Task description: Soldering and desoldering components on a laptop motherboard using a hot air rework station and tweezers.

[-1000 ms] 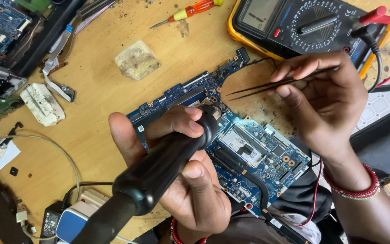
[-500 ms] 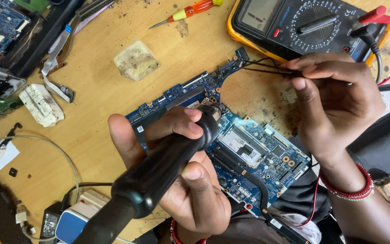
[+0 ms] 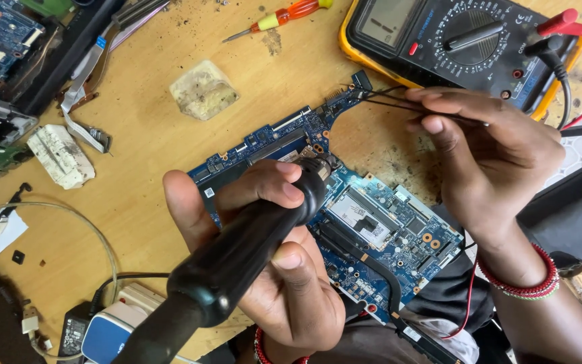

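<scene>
A blue circuit board (image 3: pixel 372 222) lies on the wooden workbench. My left hand (image 3: pixel 284 269) grips a thick black hot-air tool handle (image 3: pixel 237 256), its metal nozzle (image 3: pixel 319 164) held just over the board's middle. My right hand (image 3: pixel 486 148) pinches thin black tweezers (image 3: pixel 399 102). Their tips reach left to the board's far narrow end, close to a small black connector (image 3: pixel 360 79). A red beaded band circles my right wrist.
A yellow-cased multimeter (image 3: pixel 453 40) with red and black leads sits at the back right. An orange-handled screwdriver (image 3: pixel 284 17), a dirty sponge (image 3: pixel 203 91), a white block (image 3: pixel 58 155), other boards (image 3: pixel 1 34) and cables (image 3: pixel 69 222) lie to the left.
My right hand has swung the tweezers away from the board's middle, up toward its far narrow end. My left hand and the hot-air tool have stayed in place.
</scene>
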